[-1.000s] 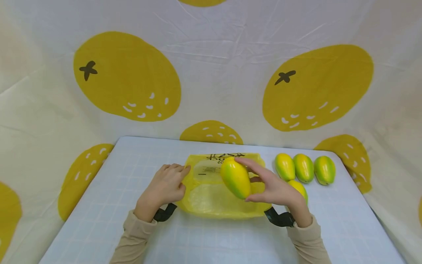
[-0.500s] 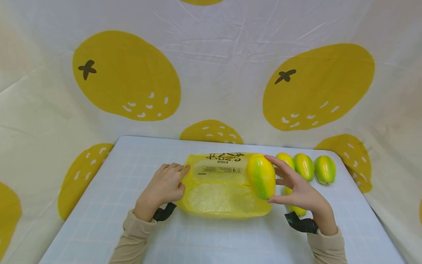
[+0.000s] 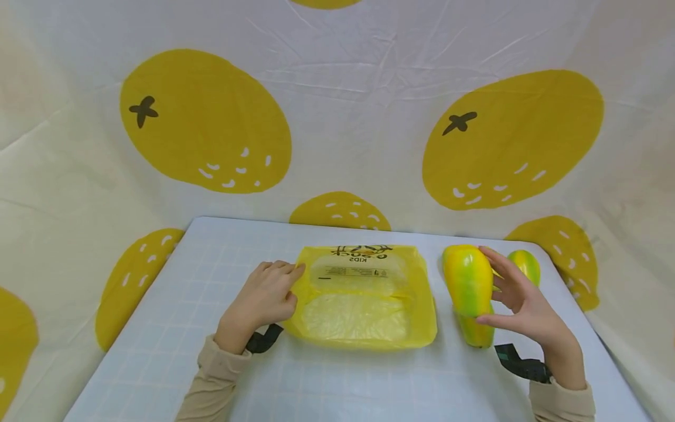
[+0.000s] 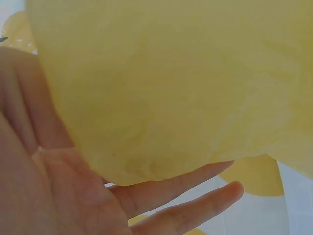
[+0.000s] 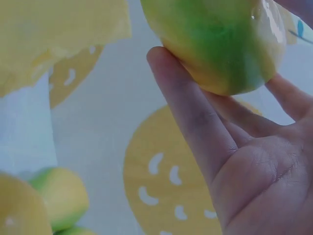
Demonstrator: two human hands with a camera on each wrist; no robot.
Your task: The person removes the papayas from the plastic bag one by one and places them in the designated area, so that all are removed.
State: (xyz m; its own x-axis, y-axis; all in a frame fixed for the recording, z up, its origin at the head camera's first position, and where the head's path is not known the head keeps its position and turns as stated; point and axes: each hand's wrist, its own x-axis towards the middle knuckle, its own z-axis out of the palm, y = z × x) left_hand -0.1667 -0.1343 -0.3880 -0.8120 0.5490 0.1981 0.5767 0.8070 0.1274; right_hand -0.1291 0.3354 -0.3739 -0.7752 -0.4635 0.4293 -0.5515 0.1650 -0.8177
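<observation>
A yellow translucent plastic bag [image 3: 358, 319] with dark print lies mid-table in the head view, its mouth spread toward me. My left hand [image 3: 266, 296] holds its left edge; the left wrist view shows two straight fingers [image 4: 186, 215] behind the bag film, the other fingers mostly covered. Over to the right, my right hand [image 3: 527, 308] grips a yellow-green papaya [image 3: 468, 284] between thumb and fingers, above the table. Directly below it a second papaya [image 3: 476, 332] shows in part. Behind the hand another papaya [image 3: 527, 265] rests near the back right.
More fruit is partly covered by the held papaya and the right hand; the right wrist view shows some papayas [image 5: 61, 198] at its lower left. The pale checked table [image 3: 221, 264] ends at a hanging cloth [image 3: 353, 129] printed with big yellow fruit.
My right hand has carried the papaya rightward, from over the bag to over the other papayas. My left hand stays at the bag's left edge.
</observation>
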